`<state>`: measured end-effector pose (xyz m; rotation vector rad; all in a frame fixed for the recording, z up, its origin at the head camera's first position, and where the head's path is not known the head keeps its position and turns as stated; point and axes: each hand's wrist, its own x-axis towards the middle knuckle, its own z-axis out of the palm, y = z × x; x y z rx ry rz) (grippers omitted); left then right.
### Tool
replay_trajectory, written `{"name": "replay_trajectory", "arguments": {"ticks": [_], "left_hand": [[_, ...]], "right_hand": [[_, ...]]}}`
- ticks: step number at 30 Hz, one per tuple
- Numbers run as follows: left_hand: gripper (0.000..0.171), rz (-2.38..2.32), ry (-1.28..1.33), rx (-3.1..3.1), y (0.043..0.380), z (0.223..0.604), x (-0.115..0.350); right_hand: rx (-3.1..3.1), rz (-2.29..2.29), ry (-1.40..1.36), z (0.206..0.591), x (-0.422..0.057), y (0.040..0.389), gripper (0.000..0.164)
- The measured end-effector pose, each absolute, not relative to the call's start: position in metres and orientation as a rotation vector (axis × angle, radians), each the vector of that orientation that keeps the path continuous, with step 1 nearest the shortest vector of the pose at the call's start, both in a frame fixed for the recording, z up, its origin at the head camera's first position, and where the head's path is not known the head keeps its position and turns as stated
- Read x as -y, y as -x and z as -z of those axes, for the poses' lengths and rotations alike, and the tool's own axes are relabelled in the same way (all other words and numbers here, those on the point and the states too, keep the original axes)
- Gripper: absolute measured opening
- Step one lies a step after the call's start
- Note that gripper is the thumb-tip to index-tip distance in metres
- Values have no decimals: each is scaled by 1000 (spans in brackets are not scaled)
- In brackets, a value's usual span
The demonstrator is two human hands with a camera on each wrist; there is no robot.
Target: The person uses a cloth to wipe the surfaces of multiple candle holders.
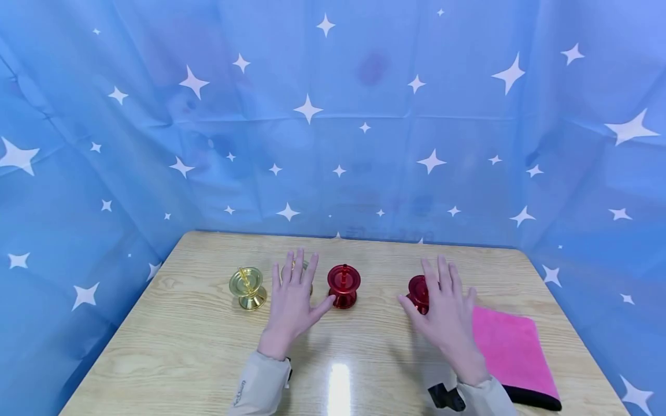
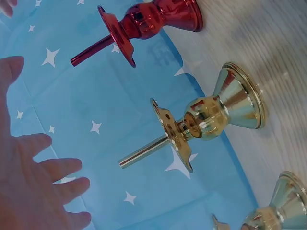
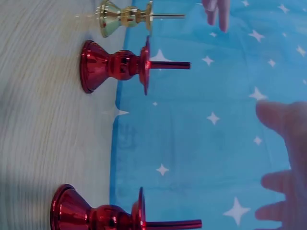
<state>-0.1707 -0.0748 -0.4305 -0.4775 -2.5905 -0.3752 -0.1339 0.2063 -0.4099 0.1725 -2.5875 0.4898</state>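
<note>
My left hand (image 1: 292, 306) hovers with fingers spread over a gold candlestick (image 2: 208, 117), partly covering it in the head view. Another gold candlestick (image 1: 252, 296) stands to its left. A shiny red candlestick (image 1: 343, 283) stands just right of the left hand. My right hand (image 1: 446, 318), fingers extended, is raised in front of a second red candlestick (image 1: 417, 292) and hides part of it. In the wrist views, the candlesticks show a flared base, a round stem, a dish and a thin upright rod. Neither hand holds anything.
A folded pink cloth (image 1: 512, 352) with a black edge lies at the right, partly behind the right forearm. The pale wooden table (image 1: 182, 346) backs onto a blue curtain (image 1: 364, 173) with white stars.
</note>
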Motion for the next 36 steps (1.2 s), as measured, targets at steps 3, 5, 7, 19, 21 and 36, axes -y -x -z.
{"name": "replay_trajectory", "arguments": {"ticks": [3,5,7,19,21,36], "left_hand": [[79,400,523,2501,172,431,75],[73,408,565,2419,174,432,74],[68,420,607,2329,176,433,73],[45,736,729,2081,182,437,60],[44,787,746,2078,182,438,57],[45,972,827,2062,181,445,36]], "right_hand": [[2445,-557,-204,409,-212,134,74],[2331,-606,-244,409,-216,134,67],[2229,-660,-281,408,-220,134,61],[2217,-956,-106,410,-248,120,54],[2229,-975,-63,413,-255,117,54],[2288,-992,149,431,-289,98,52]]}}
